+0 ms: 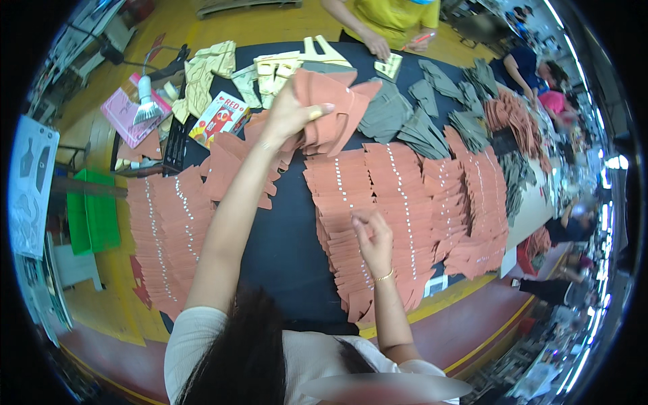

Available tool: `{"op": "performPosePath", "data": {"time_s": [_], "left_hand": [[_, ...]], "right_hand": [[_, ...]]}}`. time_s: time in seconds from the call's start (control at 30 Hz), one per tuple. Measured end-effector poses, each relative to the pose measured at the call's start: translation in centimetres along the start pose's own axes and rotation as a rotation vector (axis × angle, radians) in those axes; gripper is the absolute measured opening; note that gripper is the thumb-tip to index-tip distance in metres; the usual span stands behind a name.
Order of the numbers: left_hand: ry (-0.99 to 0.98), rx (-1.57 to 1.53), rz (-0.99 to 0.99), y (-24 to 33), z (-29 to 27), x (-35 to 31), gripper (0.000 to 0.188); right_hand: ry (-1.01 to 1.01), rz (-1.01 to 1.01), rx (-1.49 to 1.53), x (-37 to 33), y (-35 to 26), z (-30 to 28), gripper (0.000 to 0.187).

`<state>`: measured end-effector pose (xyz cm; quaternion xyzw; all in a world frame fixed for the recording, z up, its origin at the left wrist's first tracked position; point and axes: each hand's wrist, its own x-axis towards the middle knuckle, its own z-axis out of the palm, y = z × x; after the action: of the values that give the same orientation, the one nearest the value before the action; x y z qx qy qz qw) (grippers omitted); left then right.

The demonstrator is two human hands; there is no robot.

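My left hand [290, 115] reaches out over the far part of the dark table and grips a thick bundle of terracotta cut pieces [334, 111], its thumb pressed on top. Below and to the right, my right hand [373, 239] hovers at the rows of overlapping terracotta pieces [388, 182]. Its fingers are curled with thumb and fingertip drawn together; whatever may be between them is too small to make out. Small white tags run in lines down these rows. Another tagged set of terracotta pieces [162, 229] lies to the left of my left forearm.
Grey-green cut pieces [385, 111] and cream pieces [209, 67] lie along the far side. A lamp [145, 94], a pink packet [125, 115] and a red-and-white box [219, 118] stand at the left. A green bin [94, 212] is beyond the table. Across from me a person in yellow [395, 23] handles a cream piece.
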<state>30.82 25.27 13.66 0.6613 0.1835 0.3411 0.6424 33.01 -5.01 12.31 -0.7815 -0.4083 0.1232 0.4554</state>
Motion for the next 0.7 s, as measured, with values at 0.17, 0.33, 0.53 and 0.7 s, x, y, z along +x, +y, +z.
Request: {"op": "performPosePath", "data": {"time_s": [0.17, 0.33, 0.53, 0.7], "left_hand": [[0.121, 0.213, 0.133, 8.7, 0.0, -10.7, 0.059], [-0.107, 0.59, 0.614, 12.1, -0.2, -19.3, 0.057], [-0.235, 0.858, 0.799, 13.6, 1.0, -26.4, 0.04], [-0.392, 0.981, 0.79, 13.3, 2.0, -30.7, 0.027]], "right_hand": [[0.275, -0.15, 0.161, 1.6, -5.8, -2.4, 0.013], [0.344, -0.206, 0.176, -0.5, -9.5, -2.7, 0.011], [0.139, -0.078, 0.077, -5.9, -9.2, -3.9, 0.014], [-0.09, -0.041, -0.045, -9.9, -6.9, -3.9, 0.02]]}}
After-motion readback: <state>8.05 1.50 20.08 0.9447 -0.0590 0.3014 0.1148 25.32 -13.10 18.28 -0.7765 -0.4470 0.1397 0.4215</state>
